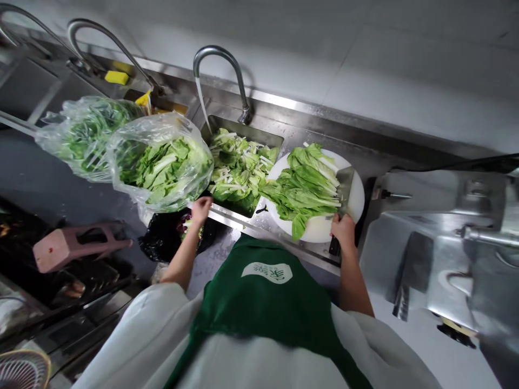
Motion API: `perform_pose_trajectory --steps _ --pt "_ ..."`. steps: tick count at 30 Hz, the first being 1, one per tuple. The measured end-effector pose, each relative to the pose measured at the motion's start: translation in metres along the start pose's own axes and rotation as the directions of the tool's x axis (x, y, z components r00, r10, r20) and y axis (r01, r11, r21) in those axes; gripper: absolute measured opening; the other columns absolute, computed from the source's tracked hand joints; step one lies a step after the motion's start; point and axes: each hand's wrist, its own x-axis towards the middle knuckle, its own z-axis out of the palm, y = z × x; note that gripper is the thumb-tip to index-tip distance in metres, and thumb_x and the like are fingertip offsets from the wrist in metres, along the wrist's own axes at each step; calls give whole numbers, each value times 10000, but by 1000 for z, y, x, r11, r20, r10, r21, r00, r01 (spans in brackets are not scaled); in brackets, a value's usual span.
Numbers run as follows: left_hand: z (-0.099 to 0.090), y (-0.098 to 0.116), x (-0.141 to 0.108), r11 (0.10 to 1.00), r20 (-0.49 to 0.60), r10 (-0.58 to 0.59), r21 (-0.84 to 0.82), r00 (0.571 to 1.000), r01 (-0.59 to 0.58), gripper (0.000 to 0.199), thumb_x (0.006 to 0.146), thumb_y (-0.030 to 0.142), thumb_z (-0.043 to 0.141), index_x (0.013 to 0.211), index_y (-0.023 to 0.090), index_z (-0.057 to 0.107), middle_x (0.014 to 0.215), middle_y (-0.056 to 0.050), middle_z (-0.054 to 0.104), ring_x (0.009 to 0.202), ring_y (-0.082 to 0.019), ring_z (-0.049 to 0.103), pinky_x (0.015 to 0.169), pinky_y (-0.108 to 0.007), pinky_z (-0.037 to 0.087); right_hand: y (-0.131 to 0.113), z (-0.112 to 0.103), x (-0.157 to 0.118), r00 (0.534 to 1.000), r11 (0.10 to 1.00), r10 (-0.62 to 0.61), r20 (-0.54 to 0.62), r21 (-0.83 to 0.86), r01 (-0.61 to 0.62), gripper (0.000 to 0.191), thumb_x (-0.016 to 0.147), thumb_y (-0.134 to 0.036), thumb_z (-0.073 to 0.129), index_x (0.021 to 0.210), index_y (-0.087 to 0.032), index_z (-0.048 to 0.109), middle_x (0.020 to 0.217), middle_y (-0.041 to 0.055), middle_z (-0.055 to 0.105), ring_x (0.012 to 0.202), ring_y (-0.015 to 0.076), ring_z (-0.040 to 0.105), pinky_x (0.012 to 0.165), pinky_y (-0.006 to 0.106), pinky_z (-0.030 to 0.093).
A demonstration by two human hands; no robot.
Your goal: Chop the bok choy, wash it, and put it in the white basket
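A heap of leafy greens (310, 183) lies on a round white cutting board (357, 200) on the steel counter. My right hand (343, 228) is closed round the handle of a cleaver (345, 186), whose blade stands at the cut ends of the stems. Over the front edge of the sink, beside an open plastic bag of greens (164, 165), is my left hand (201, 208); its fingers are curled together, and what they hold, if anything, is too small to name. Cut greens (243, 167) fill much of the sink (265, 138).
Water runs from a curved faucet (219, 49) into the sink. A second bag of greens (91, 135) and a yellow sponge (117, 77) are at the left. Below are a black bag (158, 237) and a pink stool (54, 249). Steel equipment (430, 227) stands at the right.
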Motion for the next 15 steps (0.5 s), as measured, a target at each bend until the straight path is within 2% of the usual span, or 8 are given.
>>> perform_pose_trajectory --steps 3,5,6,8,11,13,15 --pt "74 90 52 989 79 126 -87 989 -119 293 928 359 577 944 113 734 870 -96 761 906 -196 674 834 -283 514 2 3 2 999 999 -26 -31 -37 24 336 1010 -265 491 1089 -21 709 848 184 742 721 230 673 721 280 441" --pt "111 135 72 987 228 160 -24 960 -159 309 886 413 670 853 117 752 861 -118 762 886 -223 683 830 -303 508 4 6 3 998 998 -36 -48 -59 33 333 1012 -259 488 1095 -23 709 907 194 746 783 239 687 744 281 445" --pt "124 151 77 983 288 169 22 943 -183 297 848 417 723 832 123 759 881 -126 765 906 -241 688 845 -315 505 5 7 3 998 997 -36 -50 -62 33 336 1017 -260 481 1100 -26 708 925 193 747 794 237 690 747 279 447" --pt "139 169 80 969 351 177 103 920 -226 258 780 384 798 848 137 772 965 -140 770 1006 -282 682 909 -344 493 5 9 3 999 998 -26 -46 -57 23 345 1027 -268 466 1108 -34 706 928 180 745 782 226 690 740 272 449" --pt "142 174 75 952 296 229 130 927 -277 230 792 322 771 947 153 776 1120 -154 753 1168 -319 625 1006 -405 469 4 11 1 999 999 -5 -54 -45 3 344 1034 -281 463 1111 -49 705 919 164 743 762 213 684 724 264 448" --pt "141 172 75 940 294 293 86 910 -331 220 847 288 693 999 144 761 1139 -152 745 1131 -288 639 997 -395 483 2 11 0 998 999 5 -61 -36 -7 337 1035 -281 463 1115 -59 703 927 160 744 744 207 680 716 264 447" --pt "143 171 77 922 327 357 28 875 -387 260 857 249 653 1076 137 738 1103 -135 753 1016 -241 673 954 -348 506 1 10 -1 999 1000 11 -51 -20 -12 336 1035 -281 458 1119 -63 700 912 154 744 697 198 668 696 265 444"
